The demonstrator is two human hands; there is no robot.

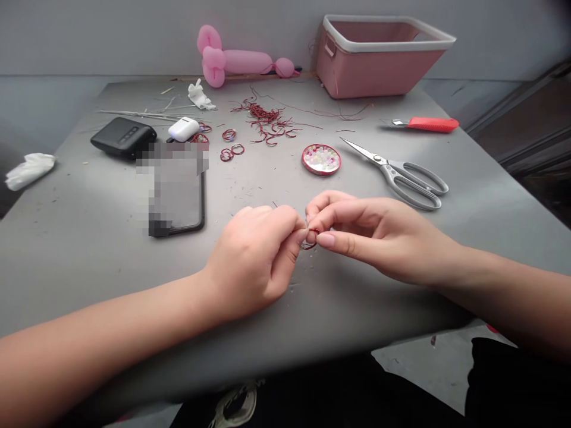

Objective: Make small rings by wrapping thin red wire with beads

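Over the front part of the grey table, my left hand (254,255) and my right hand (375,238) meet at the fingertips. Between them is a small dark red wire ring (309,245), partly hidden by the fingers. My left thumb and forefinger pinch it from the left, the other fingers curled in. From the right, my thumb and fingertips hold the same ring. Just beyond the hands stands a round red-rimmed dish (321,159) of pale beads. Several finished-looking red wire rings (229,135) lie farther back, beside a heap of short red wire pieces (267,116).
Grey-handled scissors (397,172) and a red utility knife (430,124) lie at right. At left are a phone (201,205), a black case (124,138), a white earbud case (184,128) and crumpled tissue (30,170). A pink bin (370,71) and pink balloon (245,61) stand behind.
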